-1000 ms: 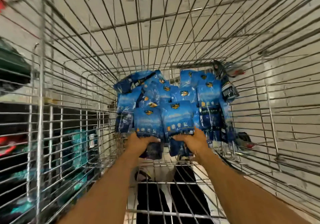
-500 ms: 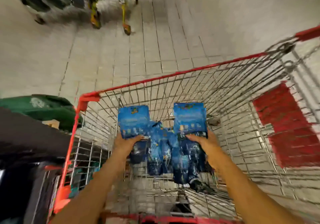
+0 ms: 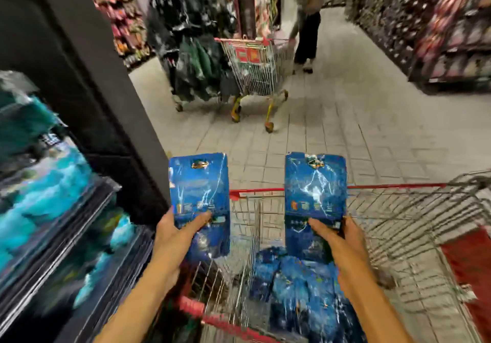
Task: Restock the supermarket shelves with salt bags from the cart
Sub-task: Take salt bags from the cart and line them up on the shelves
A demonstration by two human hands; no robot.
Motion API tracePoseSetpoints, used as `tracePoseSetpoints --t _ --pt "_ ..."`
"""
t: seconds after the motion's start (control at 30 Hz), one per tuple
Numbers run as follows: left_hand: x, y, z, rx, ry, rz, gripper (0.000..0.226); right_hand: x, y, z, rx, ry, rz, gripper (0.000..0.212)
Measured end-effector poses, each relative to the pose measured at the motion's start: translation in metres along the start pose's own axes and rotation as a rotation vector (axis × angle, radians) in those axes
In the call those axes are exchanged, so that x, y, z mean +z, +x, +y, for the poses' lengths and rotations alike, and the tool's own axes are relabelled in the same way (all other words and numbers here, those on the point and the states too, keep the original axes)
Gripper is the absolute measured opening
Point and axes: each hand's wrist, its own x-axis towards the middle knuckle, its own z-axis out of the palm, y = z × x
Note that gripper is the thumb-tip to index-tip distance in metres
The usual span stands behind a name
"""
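shelves [image 3: 47, 210] left, cart [image 3: 398, 225] right

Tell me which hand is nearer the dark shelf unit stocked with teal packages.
Left. The left hand, gripping a blue salt bag, is right beside the dark shelf unit; the right hand, holding another blue bag, is above the wire cart.

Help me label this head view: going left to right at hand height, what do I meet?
Shelf of teal packs → left hand → left salt bag → right salt bag → right hand → cart's red panel.
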Motion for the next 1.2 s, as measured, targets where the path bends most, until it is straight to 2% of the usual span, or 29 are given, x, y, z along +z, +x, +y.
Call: tracePoseSetpoints --t 0.13,0.27,0.43,0.63,0.77,0.97,1.1,1.2 --pt "-0.049 -0.041 0.039 0.114 0.033 0.162 0.052 0.049 -0.005 -0.029 -0.076 0.046 -0.182 0.060" --pt "-0.094 -0.091 0.062 0.139 -0.029 0.338 0.056 0.101 -0.013 -0.045 -0.103 0.084 -0.422 0.060" --pt "-0.156 -0.154 0.082 0.208 0.020 0.646 0.051 0.173 -0.045 -0.059 -0.132 0.136 -0.708 0.056" --pt "-0.225 -0.245 0.105 0.298 0.039 0.887 0.049 0.252 -0.114 -0.080 -0.171 0.215 -0.984 0.073" --pt "-0.264 -0.313 0.120 0.336 0.042 1.051 0.050 0.299 -0.174 -0.097 -0.194 0.275 -1.138 0.076" --pt "-0.315 -0.404 0.154 0.441 0.056 1.190 0.042 0.350 -0.282 -0.126 -0.193 0.415 -1.328 0.075" --pt "-0.357 -0.456 0.183 0.527 0.081 1.243 0.040 0.378 -0.355 -0.149 -0.191 0.512 -1.437 0.054" --pt "-0.392 -0.476 0.208 0.552 0.122 1.238 0.034 0.399 -0.396 -0.173 -0.157 0.553 -1.518 0.048"
